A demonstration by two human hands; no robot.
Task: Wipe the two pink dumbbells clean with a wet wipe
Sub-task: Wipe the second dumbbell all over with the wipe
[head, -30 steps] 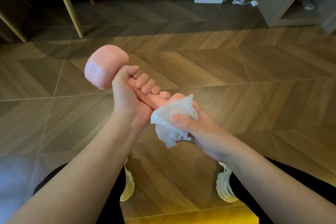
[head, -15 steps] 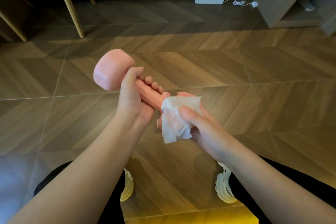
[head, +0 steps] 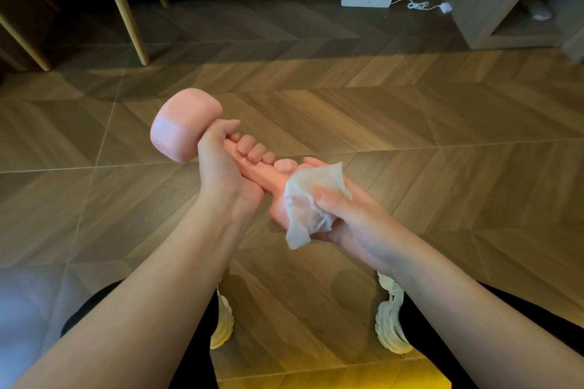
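Left hand (head: 221, 167) fingers (head: 252, 148) were wrapped tight on the handle of the pink dumbbell (head: 185, 123). Right hand (head: 347, 215) pinched the wet wipe (head: 308, 202) onto the near head, thumb on top.

Best approach, I'd say: hold firm with the left, twist the head inside the wipe so every face gets contact, then do the handle.

The far head sat just past the left knuckles. The dumbbell was held tilted, clear of the floor (head: 410, 136). Second dumbbell not in view.
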